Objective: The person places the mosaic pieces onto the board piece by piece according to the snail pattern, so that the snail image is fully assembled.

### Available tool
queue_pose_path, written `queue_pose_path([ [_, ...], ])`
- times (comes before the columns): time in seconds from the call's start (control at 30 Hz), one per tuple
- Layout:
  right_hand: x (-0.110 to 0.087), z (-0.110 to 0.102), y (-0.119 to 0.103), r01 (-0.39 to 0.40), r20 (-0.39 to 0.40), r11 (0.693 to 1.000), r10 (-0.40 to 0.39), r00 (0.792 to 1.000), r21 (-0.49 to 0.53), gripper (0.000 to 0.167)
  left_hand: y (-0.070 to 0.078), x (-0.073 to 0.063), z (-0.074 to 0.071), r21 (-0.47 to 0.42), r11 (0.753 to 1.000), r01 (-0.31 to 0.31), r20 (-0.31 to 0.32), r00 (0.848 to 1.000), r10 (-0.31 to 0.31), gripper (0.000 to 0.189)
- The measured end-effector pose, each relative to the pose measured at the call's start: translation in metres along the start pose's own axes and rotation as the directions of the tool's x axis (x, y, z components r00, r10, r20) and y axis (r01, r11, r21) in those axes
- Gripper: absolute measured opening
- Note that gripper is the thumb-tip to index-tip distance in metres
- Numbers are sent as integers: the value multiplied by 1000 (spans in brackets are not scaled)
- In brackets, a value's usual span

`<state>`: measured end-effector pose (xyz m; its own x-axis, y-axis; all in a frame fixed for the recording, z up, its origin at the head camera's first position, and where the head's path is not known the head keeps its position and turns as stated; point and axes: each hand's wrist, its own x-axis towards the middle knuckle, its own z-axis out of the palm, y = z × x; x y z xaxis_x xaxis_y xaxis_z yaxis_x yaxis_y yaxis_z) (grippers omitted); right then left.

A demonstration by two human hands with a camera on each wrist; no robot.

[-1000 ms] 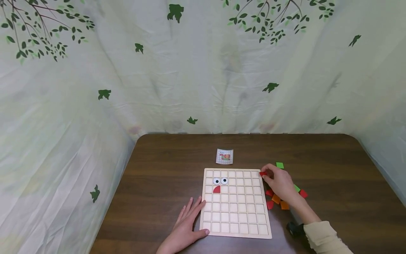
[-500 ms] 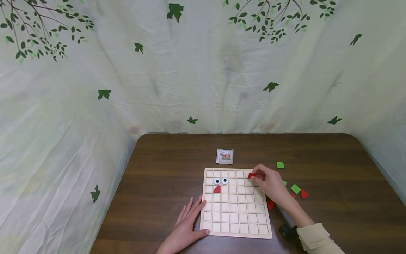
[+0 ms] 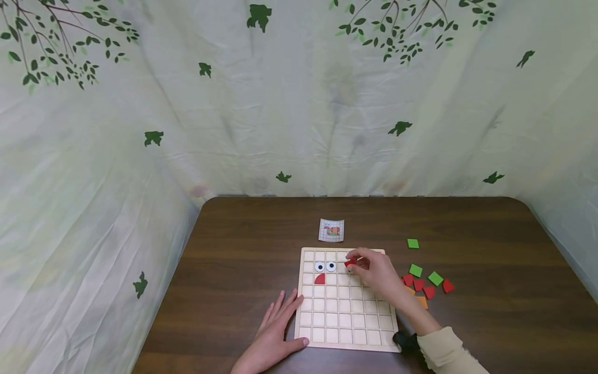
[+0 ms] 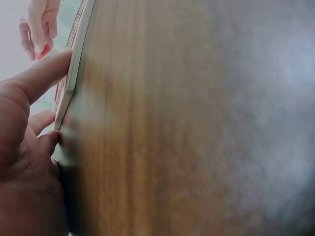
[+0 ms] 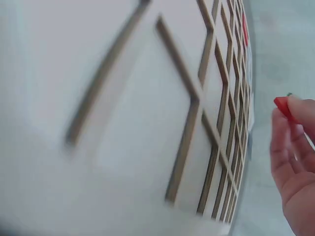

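A pale wooden grid board [image 3: 344, 306] lies on the table. Two eye tiles [image 3: 325, 266] sit side by side in its upper left cells, and below the left one is a red quarter-round tile [image 3: 320, 279]. My right hand [image 3: 379, 274] is over the upper right of the board, pinching a small red tile [image 5: 283, 105] between thumb and fingers. At the board's lower left, my left hand [image 3: 272, 335] rests with fingers spread, thumb on the front edge and fingertips at the left side; in the left wrist view the thumb [image 4: 47, 73] touches the board's edge.
A small picture card [image 3: 331, 230] with a coloured grid drawing lies behind the board. Right of the board are several red tiles [image 3: 429, 292], green square tiles [image 3: 435, 278] and orange tiles [image 3: 422, 302], partly behind the right forearm. A leaf-printed curtain [image 3: 299, 104] hangs beyond the table [image 3: 243, 239].
My right hand has moved left with the red tile, from the board's right edge to over its upper cells. Loose tiles it was covering now show. The left hand stays put.
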<state>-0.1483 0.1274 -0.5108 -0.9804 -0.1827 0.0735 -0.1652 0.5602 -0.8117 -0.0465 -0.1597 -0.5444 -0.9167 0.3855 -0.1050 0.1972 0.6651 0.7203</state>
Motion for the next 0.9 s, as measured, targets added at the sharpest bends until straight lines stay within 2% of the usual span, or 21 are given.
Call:
queue_pose_path([
  [0.17,2,11,-7,-21,15,999,21,1000,42,31,0,0,0,0,1000,4,7,1000,-4,84],
  [0.4,4,22,-10,-2,90,1000,0,996,25,24,0,1,-1,-3,1000,-12,8,1000,12,83],
  [0.67,6,30,-10,10,177,1000,-13,984,14,14,0,0,0,-5,999,-47,-18,999,47,83],
  [0.9,8,32,-12,64,202,997,-54,978,-44,12,0,0,-1,-12,1000,-22,-1,1000,22,83],
])
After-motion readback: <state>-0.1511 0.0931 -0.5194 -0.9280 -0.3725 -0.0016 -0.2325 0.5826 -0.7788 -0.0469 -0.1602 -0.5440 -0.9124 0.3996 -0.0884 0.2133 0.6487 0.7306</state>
